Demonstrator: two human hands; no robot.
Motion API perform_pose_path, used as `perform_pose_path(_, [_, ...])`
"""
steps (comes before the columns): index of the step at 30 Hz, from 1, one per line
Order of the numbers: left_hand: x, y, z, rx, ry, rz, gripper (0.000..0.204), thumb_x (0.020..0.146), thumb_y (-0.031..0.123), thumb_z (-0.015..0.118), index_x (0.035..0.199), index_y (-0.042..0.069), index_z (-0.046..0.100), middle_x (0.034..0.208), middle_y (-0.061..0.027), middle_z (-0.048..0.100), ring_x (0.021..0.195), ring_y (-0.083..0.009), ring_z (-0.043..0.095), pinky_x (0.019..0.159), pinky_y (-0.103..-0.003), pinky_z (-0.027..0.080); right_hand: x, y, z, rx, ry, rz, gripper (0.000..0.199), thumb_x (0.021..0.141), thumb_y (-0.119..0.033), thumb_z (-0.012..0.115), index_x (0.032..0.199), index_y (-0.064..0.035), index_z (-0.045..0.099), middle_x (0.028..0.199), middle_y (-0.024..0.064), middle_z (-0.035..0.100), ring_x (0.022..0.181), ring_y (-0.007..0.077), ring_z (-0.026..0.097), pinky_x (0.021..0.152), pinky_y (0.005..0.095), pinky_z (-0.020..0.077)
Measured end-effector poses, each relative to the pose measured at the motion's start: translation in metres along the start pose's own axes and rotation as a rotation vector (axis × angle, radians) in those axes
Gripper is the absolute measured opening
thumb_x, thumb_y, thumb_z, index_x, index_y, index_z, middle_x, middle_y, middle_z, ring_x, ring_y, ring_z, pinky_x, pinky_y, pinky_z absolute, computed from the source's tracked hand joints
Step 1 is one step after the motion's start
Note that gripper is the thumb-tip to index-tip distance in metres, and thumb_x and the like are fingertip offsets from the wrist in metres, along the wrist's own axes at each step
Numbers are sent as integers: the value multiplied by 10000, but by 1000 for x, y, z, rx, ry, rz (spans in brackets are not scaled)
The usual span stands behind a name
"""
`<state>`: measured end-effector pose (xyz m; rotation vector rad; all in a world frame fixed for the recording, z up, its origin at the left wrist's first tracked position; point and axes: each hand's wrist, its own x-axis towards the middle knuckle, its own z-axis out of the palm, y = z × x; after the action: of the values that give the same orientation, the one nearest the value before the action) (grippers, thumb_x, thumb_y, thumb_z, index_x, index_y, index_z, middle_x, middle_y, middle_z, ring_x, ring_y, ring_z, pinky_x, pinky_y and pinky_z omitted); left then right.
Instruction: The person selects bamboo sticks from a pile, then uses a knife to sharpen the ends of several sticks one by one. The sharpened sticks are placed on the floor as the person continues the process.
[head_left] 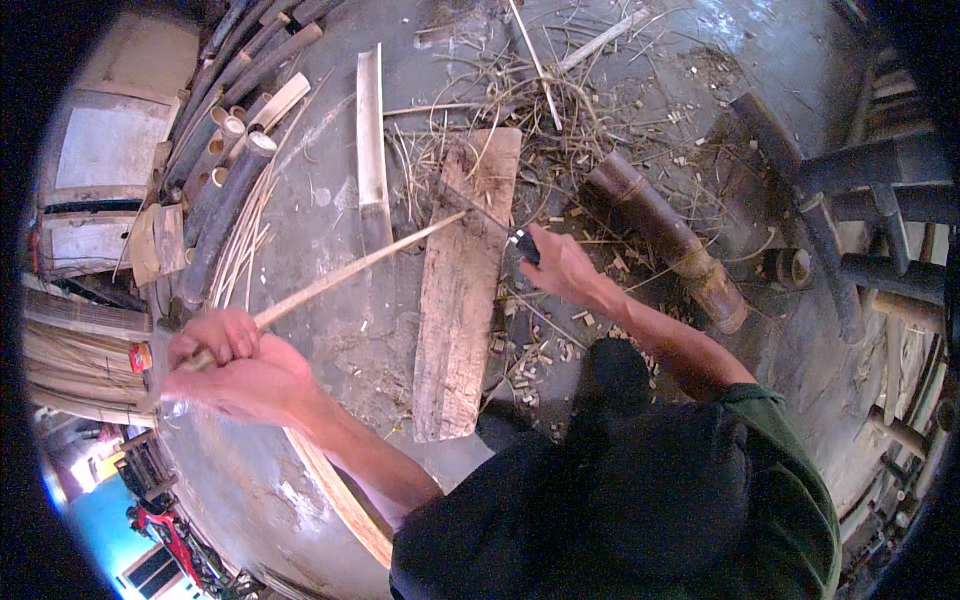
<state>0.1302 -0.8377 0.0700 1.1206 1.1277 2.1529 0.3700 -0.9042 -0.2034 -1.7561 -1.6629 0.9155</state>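
Observation:
My left hand (235, 365), out to the left, is closed round one end of a long pale bamboo strip (345, 272). The strip slants up to the right, and its far tip reaches over a worn wooden plank (460, 310). My right hand (565, 268) grips the dark handle of a knife (480, 212) just right of the plank. Its thin blade points up and left across the plank, close to the strip's tip. Whether blade and strip touch, I cannot tell.
A brown bamboo pole section (650, 215) lies right of the plank. Beyond the plank is a tangle of shavings (560, 95), with small chips scattered around. A split bamboo length (371, 130) and several bamboo poles (225, 235) lie to the left. Dark wooden furniture (880, 220) stands at right.

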Motion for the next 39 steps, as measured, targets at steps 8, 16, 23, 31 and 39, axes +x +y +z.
perform_pose_path(8, [-1, -2, 1, 120, 91, 55, 478, 993, 550, 353, 802, 114, 399, 560, 36, 204, 490, -78, 179, 460, -256, 143, -4, -45, -14, 69, -38, -20, 348, 756, -184, 675, 1022, -53, 491, 734, 225, 620, 726, 440, 618, 613, 514, 478])
perform_pose_path(16, [-4, -4, 4, -13, 90, 21, 444, 1006, 509, 364, 903, 91, 474, 576, 33, 239, 500, -68, 206, 454, -260, 157, 4, -8, -7, -59, -81, 84, 326, 778, -210, 661, 993, -9, 520, 780, 245, 626, 753, 429, 632, 630, 468, 482])
perform_pose_path(23, [-67, -140, -29, 522, -478, -121, 328, 995, 174, 485, 1263, -10, 437, 913, -99, 604, 839, -193, 602, 825, -347, 493, -3, -29, -5, 132, -42, 28, 285, 848, -239, 613, 977, 11, 566, 731, 173, 587, 638, 280, 583, 616, 396, 462])
perform_pose_path(31, [-71, -123, -77, -105, -268, -844, 302, 1015, 160, 445, 1287, 38, 492, 665, 44, 360, 509, -51, 359, 508, -248, 396, -24, -49, -53, 35, 37, -109, 577, 805, -168, 655, 1338, -97, 448, 888, 223, 654, 835, 411, 642, 719, 457, 499])
perform_pose_path(39, [-115, -77, -94, 131, -457, -991, 395, 984, 137, 497, 1371, 61, 473, 685, 59, 397, 523, -28, 353, 577, -250, 471, 3, -89, -53, -280, 4, -320, 363, 767, -297, 700, 1062, -120, 584, 689, 155, 655, 641, 358, 659, 566, 450, 520])
